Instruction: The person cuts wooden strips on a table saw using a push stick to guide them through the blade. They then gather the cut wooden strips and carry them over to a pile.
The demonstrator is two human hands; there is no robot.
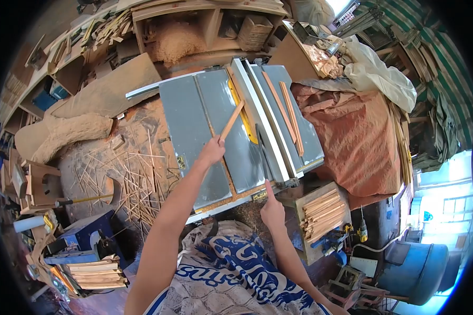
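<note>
Fingers [216,142] of left hand [211,152] clamped round near end of wooden strip [232,119], centre of frame. Strip slanting up and right across grey table saw worktop [189,115], far tip beside yellow blade guard [243,113]. Right hand [272,211] at lower centre, index finger stretched to near end of white rip fence [260,121], other fingers curled; hold on anything impossible to tell. Two loose strips [288,107] lying flat right of fence. Stack of cut strips [320,211] at lower right.
</note>
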